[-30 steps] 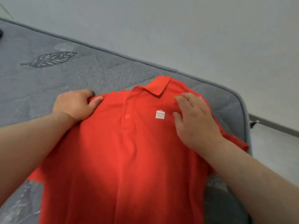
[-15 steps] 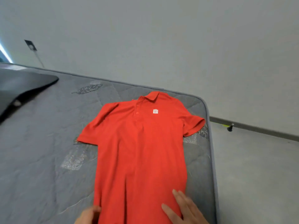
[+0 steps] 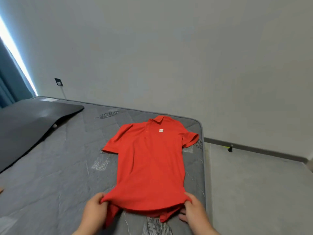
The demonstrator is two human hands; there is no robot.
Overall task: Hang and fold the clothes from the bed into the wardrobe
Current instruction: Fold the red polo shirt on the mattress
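Red against grey, the polo shirt (image 3: 149, 163) is shown spread face up on the quilted mattress (image 3: 59, 167) of the bed, collar (image 3: 156, 119) towards the wall, close to the bed's right edge. Its hem is held at both corners: the left corner is gripped in the curled fingers of the left hand (image 3: 94, 211), the right corner in those of the right hand (image 3: 194, 212). The hem is bunched and slightly raised, presumably so that a fold towards the collar can be made. A dark panel (image 3: 30, 119) is seen at far left.
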